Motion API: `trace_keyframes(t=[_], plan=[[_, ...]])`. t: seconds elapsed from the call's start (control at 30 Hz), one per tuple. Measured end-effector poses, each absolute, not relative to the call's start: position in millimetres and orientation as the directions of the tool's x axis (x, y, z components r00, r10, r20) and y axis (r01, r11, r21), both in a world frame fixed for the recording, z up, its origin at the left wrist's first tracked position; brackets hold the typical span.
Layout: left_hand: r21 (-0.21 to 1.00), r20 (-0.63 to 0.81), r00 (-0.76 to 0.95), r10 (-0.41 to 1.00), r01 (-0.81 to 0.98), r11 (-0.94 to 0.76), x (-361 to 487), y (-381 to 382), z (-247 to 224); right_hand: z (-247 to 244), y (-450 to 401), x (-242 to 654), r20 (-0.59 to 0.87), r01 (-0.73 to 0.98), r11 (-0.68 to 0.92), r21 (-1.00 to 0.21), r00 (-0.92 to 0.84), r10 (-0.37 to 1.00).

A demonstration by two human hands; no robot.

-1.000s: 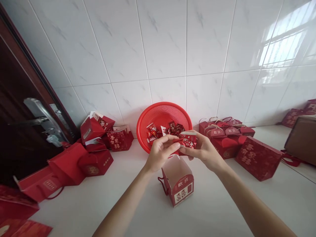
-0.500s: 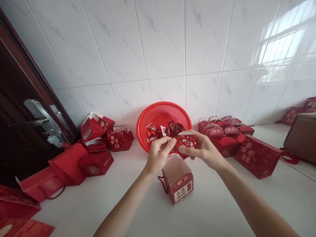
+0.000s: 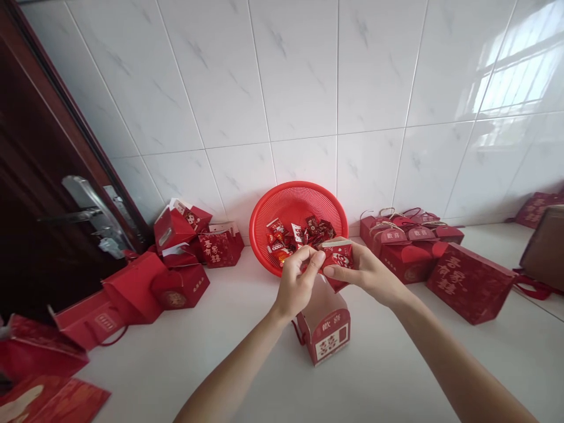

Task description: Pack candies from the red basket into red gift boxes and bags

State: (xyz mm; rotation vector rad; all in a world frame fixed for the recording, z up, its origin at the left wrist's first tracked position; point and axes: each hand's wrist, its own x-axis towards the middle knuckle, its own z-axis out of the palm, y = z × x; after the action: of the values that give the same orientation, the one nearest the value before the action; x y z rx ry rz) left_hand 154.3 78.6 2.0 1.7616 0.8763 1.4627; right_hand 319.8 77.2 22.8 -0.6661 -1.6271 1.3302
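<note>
Between my hands, just above the open box, are red candy packets with white print. My right hand is closed around them, thumb in front and the other fingers mostly hidden behind. With thumb and forefinger, my left hand pinches the red wrapper at their left side. Directly below stands an open-topped red gift box with a pale inside and a cord handle at its left; my hands partly cover its opening. Behind the hands, a red plastic basket leans toward the wall, with several wrapped candies in it.
Several red boxes are piled at the left beside a dark door with a metal handle. Closed red boxes with cords and a red box lying at an angle are at the right. A brown carton stands farther right.
The view has shifted a little, so the scene sits slightly farther right. Both hands still hold the packets, now a bit lower over the box, covering more of its opening.
</note>
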Motion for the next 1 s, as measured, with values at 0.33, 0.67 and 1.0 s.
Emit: trace_keyframes(t=[0.33, 0.67, 1.0], plan=[[0.803, 0.369, 0.108, 0.923, 0.464, -0.375, 88.3, 166.9, 19.1, 26.4, 83.8, 329.5, 0.284, -0.202, 0.236, -0.951, -0.261, 0.923], [0.437, 0.255, 0.071, 0.964, 0.881, -0.18, 55.1, 215.8, 4.8, 35.4, 81.5, 335.0, 0.261, -0.223, 0.215, -0.951, -0.202, 0.944], [0.379, 0.249, 0.018, 0.968, 0.918, -0.115, 77.2, 246.4, -21.9, 34.4, 84.1, 336.4, 0.231, -0.232, 0.187, -0.955, -0.182, 0.956]])
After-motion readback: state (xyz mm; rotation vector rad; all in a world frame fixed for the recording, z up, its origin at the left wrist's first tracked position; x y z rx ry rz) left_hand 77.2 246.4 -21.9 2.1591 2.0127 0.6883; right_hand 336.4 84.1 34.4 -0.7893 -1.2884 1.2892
